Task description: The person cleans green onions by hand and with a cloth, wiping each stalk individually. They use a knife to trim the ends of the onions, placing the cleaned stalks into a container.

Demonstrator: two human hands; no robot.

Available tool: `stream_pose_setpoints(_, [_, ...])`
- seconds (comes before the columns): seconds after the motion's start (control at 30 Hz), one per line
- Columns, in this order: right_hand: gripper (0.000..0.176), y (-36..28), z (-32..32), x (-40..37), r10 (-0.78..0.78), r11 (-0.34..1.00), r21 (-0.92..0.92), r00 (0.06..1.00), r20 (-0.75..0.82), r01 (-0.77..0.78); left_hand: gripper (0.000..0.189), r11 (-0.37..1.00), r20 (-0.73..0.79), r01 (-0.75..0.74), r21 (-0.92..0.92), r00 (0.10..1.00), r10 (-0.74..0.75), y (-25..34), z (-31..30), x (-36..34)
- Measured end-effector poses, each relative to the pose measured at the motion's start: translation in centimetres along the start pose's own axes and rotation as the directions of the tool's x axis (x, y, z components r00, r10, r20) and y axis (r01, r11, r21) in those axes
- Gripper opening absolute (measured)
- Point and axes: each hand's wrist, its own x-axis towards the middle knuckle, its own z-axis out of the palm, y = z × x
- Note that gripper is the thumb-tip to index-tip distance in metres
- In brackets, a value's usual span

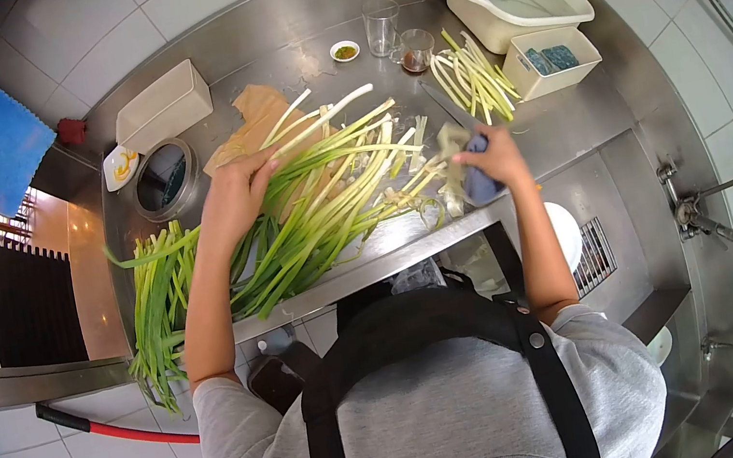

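A large pile of green onions [316,218] lies across the steel counter, white ends to the right and leaves hanging over the left front edge. My left hand [245,193] is closed around a green onion stalk [331,110] at the top of the pile. My right hand [499,156] is closed on a knife [447,104], whose blade points up and left; its handle is hidden. A blurred blue-grey item [481,184], possibly a cloth, is under that hand. Pale trimmings [449,151] lie beside it. A smaller bunch of trimmed stalks [472,78] rests farther back.
At the back right stand a white tub of water [535,18] and a small bin with blue scrubbers [527,73]. A glass [382,25], a cup [415,49] and a sauce dish [344,51] sit behind the pile. An empty bin [164,108] stands left. Right is a sink [609,186].
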Motion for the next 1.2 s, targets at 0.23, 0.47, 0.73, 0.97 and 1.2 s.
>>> stream_pose_setpoints(0.23, [0.062,-11.1,3.1,-2.6,-0.068,-0.082,0.951,0.954,0.293,-0.298,0.021,0.940,0.209,0.156,-0.303,0.973,-0.094,-0.2,5.2,3.0])
stream_pose_setpoints(0.47, [0.032,-17.1,6.7,-4.0,0.042,-0.025,0.990,0.989,0.140,-0.139,0.007,0.864,0.165,-0.009,-0.503,0.981,0.106,4.1,10.0,3.8])
stream_pose_setpoints(0.73, [0.038,-6.5,-3.6,1.1,0.406,-0.083,0.991,0.912,-0.061,0.103,0.015,0.808,0.381,0.300,-0.507,0.919,-0.102,3.4,4.7,0.1])
stream_pose_setpoints(0.97, [0.048,-9.2,-3.1,-1.9,0.256,-0.054,0.999,0.967,0.013,0.001,0.015,0.605,0.293,0.405,-0.685,0.914,-0.280,3.5,5.4,0.8])
stream_pose_setpoints(1.2, [0.032,-15.2,3.8,-4.5,0.049,0.011,0.947,0.946,0.320,-0.321,0.015,0.619,0.367,0.315,-0.719,0.929,-0.046,5.5,10.1,1.4])
